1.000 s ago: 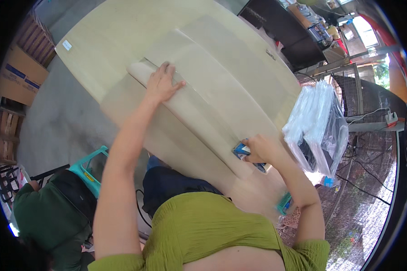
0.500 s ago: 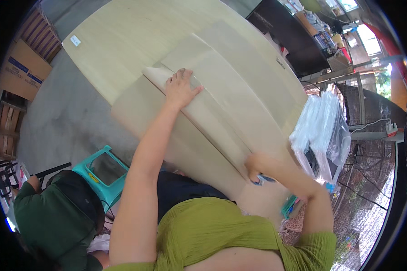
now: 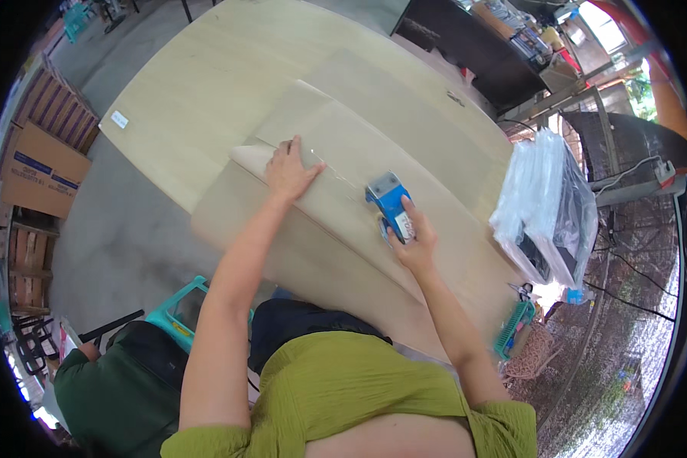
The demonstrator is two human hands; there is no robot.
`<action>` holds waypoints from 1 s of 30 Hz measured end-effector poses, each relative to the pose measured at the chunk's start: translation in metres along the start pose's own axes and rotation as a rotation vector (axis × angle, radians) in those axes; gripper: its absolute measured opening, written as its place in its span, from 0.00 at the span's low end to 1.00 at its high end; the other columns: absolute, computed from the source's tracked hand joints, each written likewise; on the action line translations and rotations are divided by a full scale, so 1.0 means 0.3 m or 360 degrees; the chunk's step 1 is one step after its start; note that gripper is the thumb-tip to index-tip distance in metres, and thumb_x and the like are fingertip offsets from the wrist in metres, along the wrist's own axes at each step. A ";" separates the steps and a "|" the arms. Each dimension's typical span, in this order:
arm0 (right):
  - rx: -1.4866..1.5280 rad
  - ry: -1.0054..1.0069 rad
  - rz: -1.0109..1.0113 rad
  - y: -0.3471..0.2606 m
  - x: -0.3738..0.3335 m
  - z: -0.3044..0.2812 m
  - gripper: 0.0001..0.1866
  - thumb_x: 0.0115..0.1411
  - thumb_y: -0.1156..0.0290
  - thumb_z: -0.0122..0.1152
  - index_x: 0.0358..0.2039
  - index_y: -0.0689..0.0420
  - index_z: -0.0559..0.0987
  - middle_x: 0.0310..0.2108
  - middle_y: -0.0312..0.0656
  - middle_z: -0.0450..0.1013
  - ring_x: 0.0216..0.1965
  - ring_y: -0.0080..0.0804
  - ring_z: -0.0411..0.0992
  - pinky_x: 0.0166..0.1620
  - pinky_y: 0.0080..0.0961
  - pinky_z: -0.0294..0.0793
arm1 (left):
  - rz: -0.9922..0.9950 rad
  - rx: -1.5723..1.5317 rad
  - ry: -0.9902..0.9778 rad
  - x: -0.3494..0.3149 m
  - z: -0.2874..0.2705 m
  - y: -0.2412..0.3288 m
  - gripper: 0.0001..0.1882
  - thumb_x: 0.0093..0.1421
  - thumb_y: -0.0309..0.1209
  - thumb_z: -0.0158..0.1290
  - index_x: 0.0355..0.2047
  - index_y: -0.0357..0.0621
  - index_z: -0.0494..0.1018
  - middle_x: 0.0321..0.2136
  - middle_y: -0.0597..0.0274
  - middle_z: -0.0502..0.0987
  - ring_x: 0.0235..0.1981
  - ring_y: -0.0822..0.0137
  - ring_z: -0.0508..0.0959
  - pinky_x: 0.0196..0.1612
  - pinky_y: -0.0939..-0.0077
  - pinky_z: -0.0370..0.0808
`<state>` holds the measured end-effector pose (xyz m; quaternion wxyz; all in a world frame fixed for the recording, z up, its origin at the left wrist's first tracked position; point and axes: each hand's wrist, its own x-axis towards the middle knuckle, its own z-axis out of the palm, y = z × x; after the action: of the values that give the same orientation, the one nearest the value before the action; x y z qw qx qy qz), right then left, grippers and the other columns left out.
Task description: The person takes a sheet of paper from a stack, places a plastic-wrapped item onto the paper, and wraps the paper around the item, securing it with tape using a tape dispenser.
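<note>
Large sheets of brown paper point(image 3: 282, 244) lie on the pale table, one long edge folded over into a lengthwise flap. My left hand point(image 3: 288, 174) rests flat on this fold near its far left end, fingers spread, holding nothing. A blue tape dispenser point(image 3: 389, 202) with a metal end is gripped in my right hand point(image 3: 418, 243), just over the paper to the right of the left hand. Between the two hands, a shiny clear strip of tape point(image 3: 336, 177) lies along the fold.
The pale table point(image 3: 183, 99) carries clear-wrapped flat packs point(image 3: 538, 202) at right. Scissors point(image 3: 522, 291) and a green basket point(image 3: 514, 330) are at the near right. A person in dark green point(image 3: 118, 389) is at lower left, by a teal stool point(image 3: 177, 313). Cartons point(image 3: 42, 172) stand farther left.
My right hand has moved up and left with the tape dispenser, from the fold's near right end toward the left hand. The left hand stays on the fold.
</note>
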<state>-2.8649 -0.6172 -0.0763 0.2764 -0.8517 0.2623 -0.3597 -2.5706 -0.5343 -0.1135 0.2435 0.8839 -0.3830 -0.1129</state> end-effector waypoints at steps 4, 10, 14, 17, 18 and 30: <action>-0.0023 0.0038 -0.0105 -0.038 0.128 0.235 0.42 0.42 0.73 0.69 0.63 0.40 0.73 0.26 0.47 0.68 0.24 0.41 0.70 0.29 0.35 0.73 | -0.0073 -0.0525 -0.0289 0.057 -0.043 -0.082 0.39 0.60 0.44 0.53 0.68 0.41 0.56 0.60 0.41 0.68 0.61 0.49 0.69 0.61 0.60 0.67; 0.0035 0.0032 -0.0201 -0.133 0.394 0.559 0.43 0.43 0.70 0.68 0.63 0.36 0.71 0.26 0.46 0.66 0.23 0.44 0.70 0.28 0.37 0.73 | -0.0021 -0.1332 -0.0689 0.182 0.003 -0.307 0.39 0.60 0.30 0.49 0.70 0.37 0.49 0.62 0.37 0.66 0.64 0.50 0.67 0.65 0.65 0.63; -0.0002 0.0018 -0.0208 -0.157 0.452 0.612 0.43 0.44 0.69 0.69 0.64 0.35 0.70 0.26 0.45 0.66 0.24 0.45 0.71 0.28 0.38 0.74 | -0.0094 -0.1004 -0.0583 0.191 -0.013 -0.337 0.47 0.57 0.34 0.57 0.70 0.34 0.44 0.56 0.40 0.72 0.59 0.50 0.73 0.63 0.65 0.66; -0.0056 -0.0061 -0.0227 -0.046 0.319 0.476 0.43 0.44 0.68 0.70 0.65 0.35 0.69 0.28 0.45 0.68 0.27 0.44 0.71 0.30 0.38 0.74 | 0.0004 -0.0688 -0.0293 0.123 -0.036 -0.172 0.56 0.50 0.44 0.66 0.69 0.34 0.45 0.51 0.46 0.78 0.54 0.52 0.77 0.58 0.65 0.72; -0.0042 -0.0076 -0.0222 -0.011 0.248 0.402 0.44 0.44 0.68 0.70 0.66 0.37 0.68 0.29 0.46 0.69 0.28 0.44 0.71 0.30 0.37 0.74 | 0.0006 -0.0594 -0.0185 0.103 -0.037 -0.142 0.58 0.47 0.46 0.68 0.68 0.34 0.47 0.50 0.49 0.79 0.53 0.53 0.78 0.56 0.65 0.73; -0.0247 -0.0179 -0.0126 0.055 -0.112 -0.108 0.41 0.42 0.74 0.68 0.62 0.52 0.71 0.25 0.44 0.66 0.23 0.37 0.66 0.25 0.31 0.67 | -0.0061 -0.0525 -0.0006 0.075 -0.017 -0.149 0.54 0.44 0.46 0.69 0.66 0.35 0.55 0.50 0.56 0.80 0.50 0.57 0.80 0.53 0.66 0.74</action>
<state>-2.9140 -0.6164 -0.0838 0.2096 -0.8991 0.2396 -0.3006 -2.5255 -0.5228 -0.1325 0.3824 0.8389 -0.3429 -0.1803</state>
